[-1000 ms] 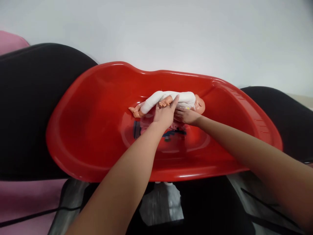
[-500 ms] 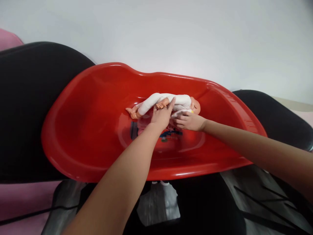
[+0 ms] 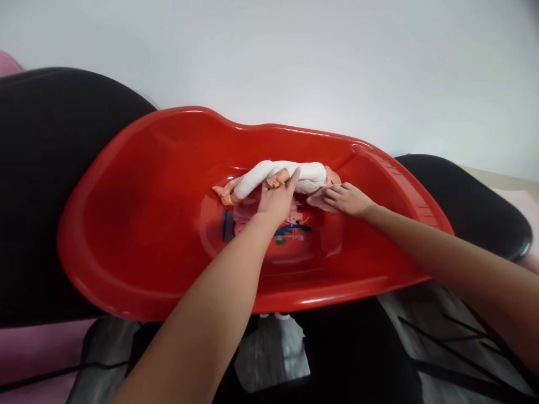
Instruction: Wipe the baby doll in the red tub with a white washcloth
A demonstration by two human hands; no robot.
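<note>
A baby doll [image 3: 256,175] in a white long-sleeved suit lies on its side in a red baby bath [image 3: 126,224], bare feet to the left and head to the right. My left hand [image 3: 277,197] grips the doll's middle from the near side, thumb up against its white suit, other fingers partly hidden beneath. Beside the doll's head, my right hand [image 3: 346,199] pinches a thin white cloth [image 3: 322,201] that hangs down toward the tub floor. Part of the doll's head is hidden behind my right fingers.
The bath rests between a black chair [image 3: 63,168] on the left and another black chair seat [image 3: 467,202] on the right. A pale wall [image 3: 295,56] stands behind. A cartoon print [image 3: 295,230] decorates the tub floor.
My right hand has moved right and slightly up with the white cloth, across the doll's head. My left hand stays at the doll's middle. The view has shifted slightly.
</note>
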